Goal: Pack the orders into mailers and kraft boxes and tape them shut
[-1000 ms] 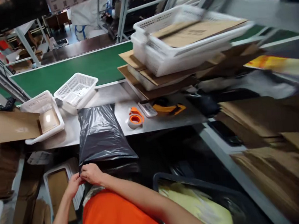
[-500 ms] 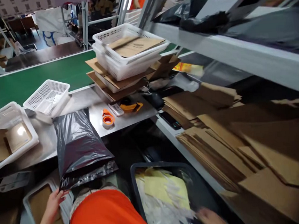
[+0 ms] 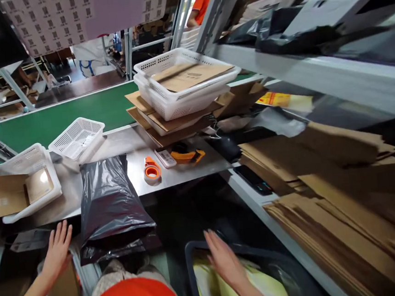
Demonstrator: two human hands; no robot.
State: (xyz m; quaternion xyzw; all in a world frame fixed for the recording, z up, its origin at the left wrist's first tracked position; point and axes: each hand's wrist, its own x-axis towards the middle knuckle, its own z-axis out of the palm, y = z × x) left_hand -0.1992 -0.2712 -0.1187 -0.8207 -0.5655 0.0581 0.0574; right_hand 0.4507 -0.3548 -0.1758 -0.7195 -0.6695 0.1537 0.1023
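A black plastic mailing bag (image 3: 111,206) lies on the metal bench, its mouth hanging over the near edge towards me. To its left, my left hand (image 3: 58,247) is held out open, fingers extended, apart from the bag and holding nothing. My right hand (image 3: 224,260) is also open and empty, above a dark bin (image 3: 191,277) with pale yellow sheets (image 3: 265,285) in it. Behind the bag's right side lie an orange tape dispenser (image 3: 151,171), a small white device or box (image 3: 165,158) and a yellow-orange tool (image 3: 186,156).
White baskets (image 3: 77,139) stand at the back left, one holding a brown box (image 3: 40,185). Stacked white baskets (image 3: 182,98) rest on cardboard at the back. A green conveyor belt (image 3: 110,105) runs behind. Folded cardboard (image 3: 315,230) and a phone (image 3: 254,180) occupy the right side.
My left hand has let go of the bag's near edge and moved up and left. My right hand has risen from the bin's lower right towards its far rim. The view has shifted.
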